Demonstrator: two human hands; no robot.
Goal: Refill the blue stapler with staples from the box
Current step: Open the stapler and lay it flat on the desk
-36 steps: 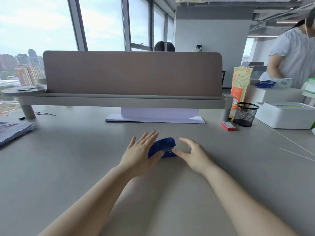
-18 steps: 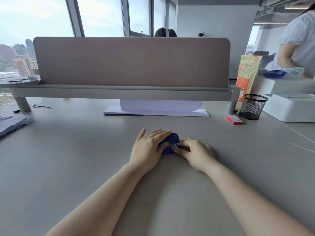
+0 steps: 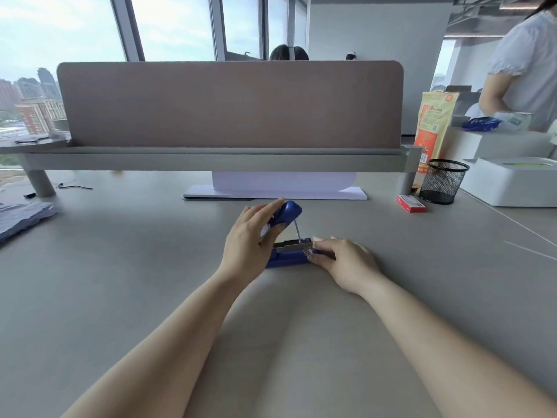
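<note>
The blue plastic stapler (image 3: 286,251) lies on the grey desk (image 3: 120,282) between both hands, already opened: the left hand (image 3: 250,239) pinches the raised blue top cover (image 3: 286,214) between thumb and fingers, while the right hand (image 3: 343,260) curls its fingertips (image 3: 316,241) onto the front end of the base, pinning it down. The bare metal staple channel (image 3: 294,245) sits just beyond the right fingertips. Loading seems not yet begun; the small red staple box (image 3: 411,204) lies closed, well off beyond the right hand, beside a black mesh pen cup (image 3: 443,182). Nothing blocks the way between.
</note>
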